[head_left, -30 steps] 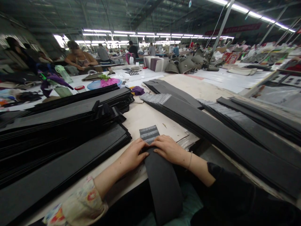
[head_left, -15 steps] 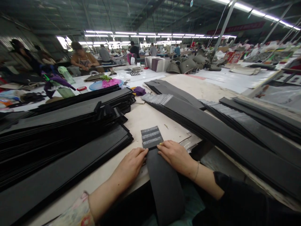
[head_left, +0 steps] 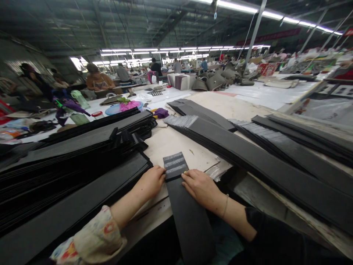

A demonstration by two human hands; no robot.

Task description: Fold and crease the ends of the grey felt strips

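A long dark grey strip [head_left: 185, 209] of leather-like sheet runs from the table edge down over my lap. Its far end lies flat on the table, with pale, rough bands [head_left: 175, 162] across it and a black line just below them. At the strip's left edge, by that line, my left hand [head_left: 153, 181] has its thumb and fingers pinched together. My right hand [head_left: 200, 188] grips the opposite edge, fingertips on top and slightly lower. A small yellow spot shows at the right index fingertip; I cannot make out what it is.
Tall stacks of similar dark strips [head_left: 74, 191] lie at the left. More fanned stacks [head_left: 237, 147] stretch along the right. Behind are a purple cloth [head_left: 160, 113], a blue basin [head_left: 113, 109] and a green bottle [head_left: 79, 98]. A person [head_left: 98, 79] sits across the table.
My left hand has moved a little up and left along the strip's edge. The banded end now lies more in line with the rest of the strip. The camera view has shifted slightly.
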